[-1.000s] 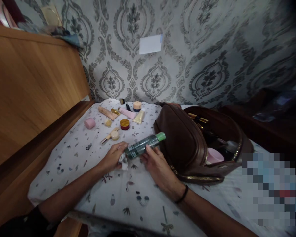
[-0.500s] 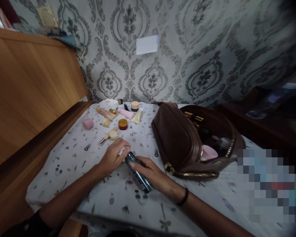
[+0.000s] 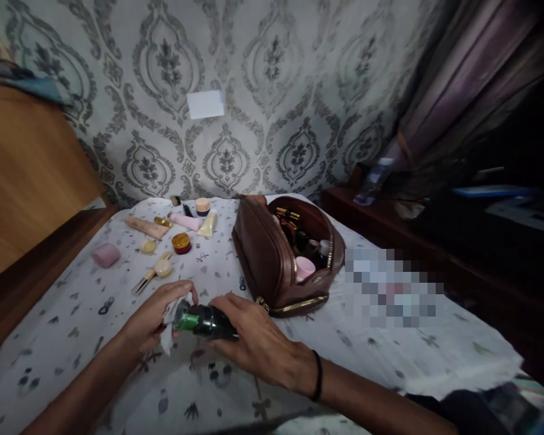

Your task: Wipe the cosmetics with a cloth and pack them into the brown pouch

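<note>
My right hand (image 3: 263, 338) is wrapped round a dark cylindrical bottle (image 3: 211, 323), which lies tilted almost level above the cloth. A clear end with a green part inside points left. My left hand (image 3: 152, 314) is closed on a crumpled white tissue (image 3: 167, 335), pressed against that end of the bottle. Just beyond lie a cream brush-like item (image 3: 150, 275) and a small round cream item (image 3: 164, 268). To the right stands a brown cosmetic bag (image 3: 265, 260), unzipped, with a pink jar (image 3: 305, 268) and gold-trimmed tubes (image 3: 288, 213) inside.
On the patterned cloth (image 3: 72, 362) are a pink jar (image 3: 106, 255), a gold-lidded red jar (image 3: 181, 243), a peach-lidded jar (image 3: 202, 206) and several tubes. A wooden cabinet (image 3: 31, 175) borders the left. A clear plastic bottle (image 3: 374, 181) stands on a dark ledge at right.
The bottle has turned from slanting to nearly level, its end now pointing left into the tissue. My view has swung right, so the bag and cosmetics appear further left.
</note>
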Tool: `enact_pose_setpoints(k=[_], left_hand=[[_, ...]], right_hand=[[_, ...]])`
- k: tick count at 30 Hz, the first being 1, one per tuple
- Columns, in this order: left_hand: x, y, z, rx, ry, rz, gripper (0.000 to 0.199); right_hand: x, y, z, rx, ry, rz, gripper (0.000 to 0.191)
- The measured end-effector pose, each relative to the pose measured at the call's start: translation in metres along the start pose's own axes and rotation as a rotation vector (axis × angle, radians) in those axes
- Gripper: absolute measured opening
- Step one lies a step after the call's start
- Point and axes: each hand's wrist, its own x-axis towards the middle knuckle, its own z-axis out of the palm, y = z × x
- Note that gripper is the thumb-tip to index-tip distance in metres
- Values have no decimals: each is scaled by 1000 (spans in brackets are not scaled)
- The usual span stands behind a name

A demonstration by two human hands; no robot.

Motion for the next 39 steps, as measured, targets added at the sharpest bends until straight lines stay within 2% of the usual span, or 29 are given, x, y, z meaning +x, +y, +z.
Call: enact_pose_setpoints(k=[3,6,8,10,12,13,15,18,21,25,29,36,39], left_hand=[[-3,13,20,-24,-32,29,42],[-3,27,40,167,1,136,35],[-1,38,54,362,9,317,32],[3,49,70,549,-20,569,32],[7,58,86,716,-58,775,36],[9,61,94,802,-79,834,39],[14,63,106,983,-110,874,46],[21,59,117,1254,-96,879,53],[24,55,119,1436,-60,918,57],[24,52,117,1532,-15,997,54],[23,50,115,1569,3,1100,53],[26,41,111,1494,-14,1190,67],[27,37,107,1488,-37,1185,69]], right_hand=[[-12,3,-10,90,97,-38,25],[-30,4,-29,256,194,-18,27],[-44,3,-46,407,261,35,26],[-58,3,-66,585,333,64,27],[-69,3,-87,693,445,41,37],[-74,3,-98,701,515,23,42],[-80,5,-118,651,657,-4,48],[-84,11,-145,528,837,-33,47],[-79,19,-167,493,912,-72,46],[-61,32,-185,503,893,-130,46],[-35,46,-191,468,820,-154,40],[2,71,-187,246,492,-78,28],[13,73,-183,173,377,-21,32]])
